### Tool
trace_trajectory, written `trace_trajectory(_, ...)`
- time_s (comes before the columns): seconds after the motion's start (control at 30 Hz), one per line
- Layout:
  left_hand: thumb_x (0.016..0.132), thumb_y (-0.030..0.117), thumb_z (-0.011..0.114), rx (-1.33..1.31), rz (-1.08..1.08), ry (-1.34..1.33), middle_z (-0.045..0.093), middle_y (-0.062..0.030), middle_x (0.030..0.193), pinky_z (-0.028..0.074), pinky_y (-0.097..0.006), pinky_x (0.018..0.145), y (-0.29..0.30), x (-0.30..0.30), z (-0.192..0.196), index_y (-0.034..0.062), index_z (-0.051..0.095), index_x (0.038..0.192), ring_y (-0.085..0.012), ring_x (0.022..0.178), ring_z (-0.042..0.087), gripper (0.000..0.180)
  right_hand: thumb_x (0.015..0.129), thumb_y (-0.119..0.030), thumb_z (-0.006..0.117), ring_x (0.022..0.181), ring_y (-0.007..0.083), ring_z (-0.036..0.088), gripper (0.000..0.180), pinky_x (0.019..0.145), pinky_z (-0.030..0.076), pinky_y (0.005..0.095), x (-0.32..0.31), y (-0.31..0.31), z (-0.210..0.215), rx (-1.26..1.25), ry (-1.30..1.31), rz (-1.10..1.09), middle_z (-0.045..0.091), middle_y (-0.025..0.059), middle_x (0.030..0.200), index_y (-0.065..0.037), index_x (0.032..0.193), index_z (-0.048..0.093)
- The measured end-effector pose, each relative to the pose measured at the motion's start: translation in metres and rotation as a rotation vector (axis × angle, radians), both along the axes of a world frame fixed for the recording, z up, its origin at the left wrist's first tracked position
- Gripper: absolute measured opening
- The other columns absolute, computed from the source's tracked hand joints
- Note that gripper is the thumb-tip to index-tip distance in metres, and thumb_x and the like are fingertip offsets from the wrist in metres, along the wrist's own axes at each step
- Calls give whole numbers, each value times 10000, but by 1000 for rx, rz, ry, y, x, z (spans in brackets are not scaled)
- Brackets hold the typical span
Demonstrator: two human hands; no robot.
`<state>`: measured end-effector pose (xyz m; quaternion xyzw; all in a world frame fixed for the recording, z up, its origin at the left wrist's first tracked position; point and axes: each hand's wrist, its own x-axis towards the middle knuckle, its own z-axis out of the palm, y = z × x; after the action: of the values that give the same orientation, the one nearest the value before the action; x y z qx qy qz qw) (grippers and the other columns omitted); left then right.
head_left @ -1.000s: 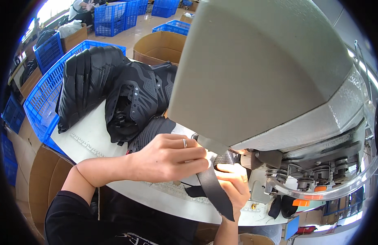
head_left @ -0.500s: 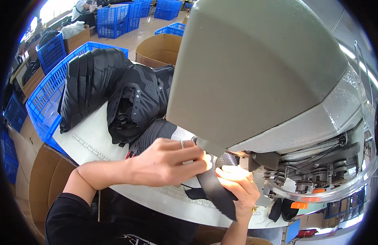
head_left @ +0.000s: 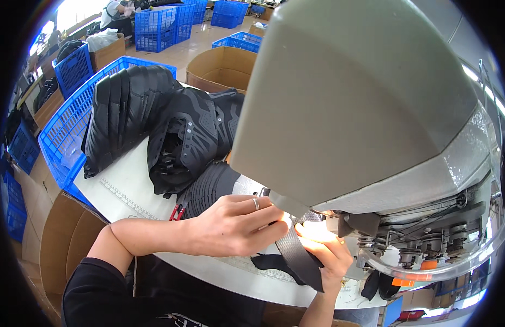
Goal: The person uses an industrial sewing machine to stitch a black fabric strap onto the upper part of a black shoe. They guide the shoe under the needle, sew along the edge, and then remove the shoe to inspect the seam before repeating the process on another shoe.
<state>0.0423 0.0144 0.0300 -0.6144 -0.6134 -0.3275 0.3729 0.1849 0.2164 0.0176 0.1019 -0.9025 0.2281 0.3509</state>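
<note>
Beneath the head of a grey sewing machine (head_left: 350,109), both hands hold a black shoe piece of woven-looking fabric (head_left: 295,253). My left hand (head_left: 241,226) comes in from the left, fingers bent and pinching the piece's upper left edge under brightly lit fingertips. My right hand (head_left: 328,253) is closed on its right side, thumb and fingers close to the machine's lit sewing area. The piece's lower end hangs down between the hands. A loose dark flap (head_left: 274,263) shows just left of it. The needle is hidden behind the machine head and my fingers.
Left of the machine lie black shoe uppers (head_left: 195,125) and a fanned stack of black pieces (head_left: 209,188). Red-handled snips (head_left: 177,211) rest beside the stack on the white table (head_left: 121,185). A blue crate (head_left: 61,144) and cardboard box (head_left: 214,68) stand beyond. A person works far left.
The view has shifted slightly, so the scene sits a little further right. The fabric piece has turned somewhat between my hands, showing more of the flap beside it. Both hands keep their hold.
</note>
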Motion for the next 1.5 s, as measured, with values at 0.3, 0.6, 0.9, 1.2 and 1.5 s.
trace_trajectory(0.3, 669, 90, 685, -19, 16, -1, 554, -73, 938, 539, -279, 656, 1, 6, 3, 40, 571, 800, -142, 749, 604, 181, 682, -112, 748, 900, 269, 726, 194, 865, 537, 347, -1, 2, 0, -21, -26, -11, 758, 125, 915, -10, 848, 754)
trace_trajectory(0.6, 644, 92, 732, 29, -47, -295, 591, -47, 855, 550, -263, 589, -1, 3, 5, 43, 657, 866, -150, 678, 647, 240, 624, -43, 768, 784, 218, 707, 243, 701, 522, 305, 1, 0, -1, 66, -1, -13, 748, 96, 895, -39, 868, 766)
trace_trajectory(0.9, 659, 92, 720, 8, 34, 24, 553, -46, 877, 562, -237, 625, 2, 9, 0, 29, 608, 827, -121, 730, 635, 212, 646, -108, 776, 774, 217, 705, 223, 696, 518, 297, 7, 5, -4, 57, -5, -56, 741, 86, 874, -25, 853, 762)
trace_trajectory(1.2, 661, 83, 710, 26, 16, 4, 553, -44, 861, 568, -251, 628, 4, 5, -1, 24, 608, 825, -129, 732, 632, 202, 625, -76, 781, 742, 225, 683, 215, 673, 496, 307, 2, -1, -7, 96, 58, -99, 724, 82, 860, -22, 831, 749)
trace_trajectory(1.5, 670, 80, 701, -4, 10, -74, 583, -73, 941, 527, -268, 580, 1, 0, -3, 24, 614, 876, -135, 668, 608, 231, 605, -95, 710, 750, 287, 667, 246, 685, 492, 353, 8, 3, -22, 53, 74, -133, 705, 122, 850, 17, 824, 717)
